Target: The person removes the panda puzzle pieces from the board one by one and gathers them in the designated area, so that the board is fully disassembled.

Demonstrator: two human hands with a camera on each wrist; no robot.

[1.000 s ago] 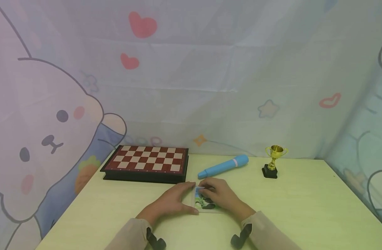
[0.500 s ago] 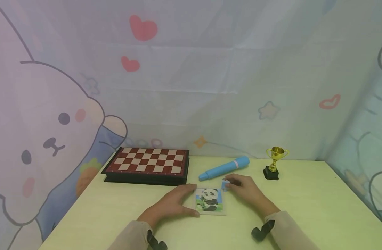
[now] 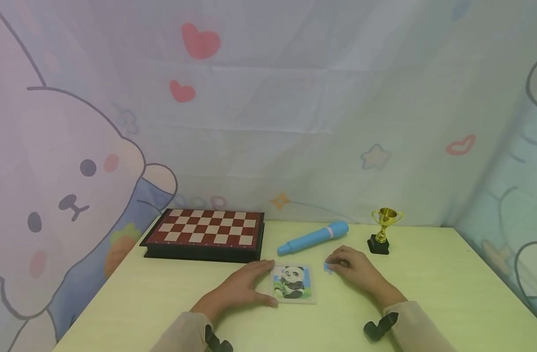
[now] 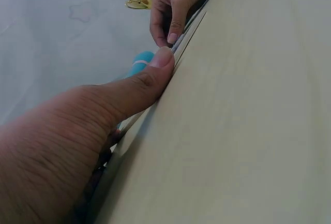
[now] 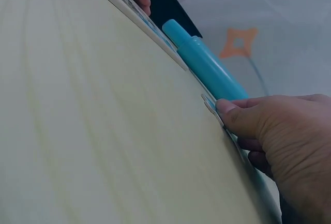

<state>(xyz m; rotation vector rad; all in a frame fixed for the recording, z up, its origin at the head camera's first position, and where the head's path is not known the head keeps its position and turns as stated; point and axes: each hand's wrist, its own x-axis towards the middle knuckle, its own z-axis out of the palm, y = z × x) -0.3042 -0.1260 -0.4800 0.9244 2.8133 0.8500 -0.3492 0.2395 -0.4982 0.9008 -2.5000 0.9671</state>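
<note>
A square panda jigsaw puzzle [image 3: 292,283] in a pale frame lies flat on the table. My left hand [image 3: 237,289] rests along its left side, with the index fingertip at the far corner and the thumb at the near one. To the right of the frame, my right hand [image 3: 355,269] pinches a small blue puzzle piece [image 3: 327,267] between thumb and fingers, low over the table. In the right wrist view the piece [image 5: 208,103] sticks out past the thumb. The left wrist view has the left thumb [image 4: 139,87] against the frame's edge.
A red-and-white chessboard box [image 3: 204,234] stands at the back left. Behind the puzzle lies a blue toy microphone-like stick [image 3: 312,238]. A gold trophy cup [image 3: 384,230] on a black base stands farther right. A printed cloth [image 3: 268,122] hangs behind the table.
My right hand has moved right from over the puzzle, carrying the blue piece off it and uncovering the panda picture. The left hand has stayed at the frame's left side.
</note>
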